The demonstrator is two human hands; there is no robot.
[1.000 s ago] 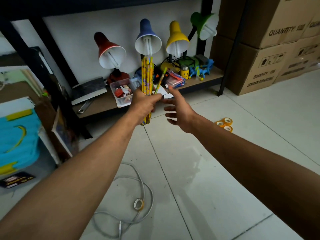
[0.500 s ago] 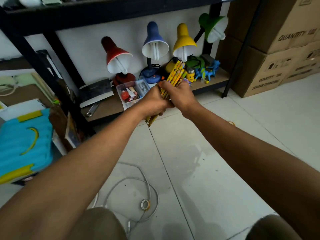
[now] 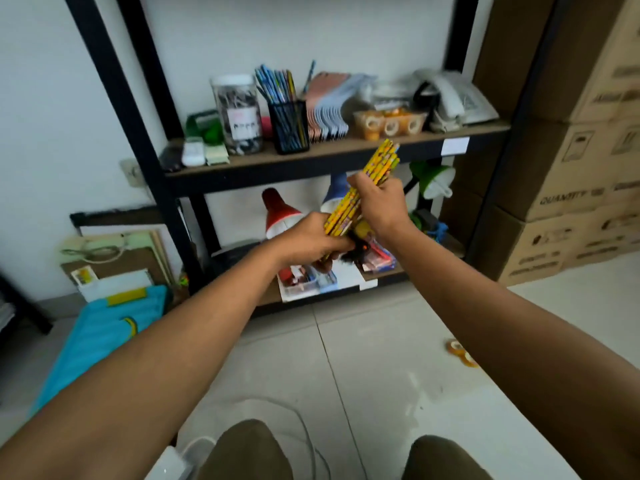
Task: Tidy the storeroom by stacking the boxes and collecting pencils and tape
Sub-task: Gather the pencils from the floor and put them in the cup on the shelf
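Pencil bundle (image 3: 367, 188) before shelf (image 3: 332, 154), tape rolls (image 3: 462, 353) on floor

Both bare forearms reach forward from the near edge and converge toward the middle. The left hand (image 3: 308, 242) sits lower and nearer, back of the hand up, its fingers curled under — closed round the lower end of a bundle of pencils (image 3: 360, 194). The right hand (image 3: 377, 202) sits higher and farther, just right of the left, fingers and thumb wrapped round the bundle's middle. The hands are close together — almost touching. Two knees show at the near edge.
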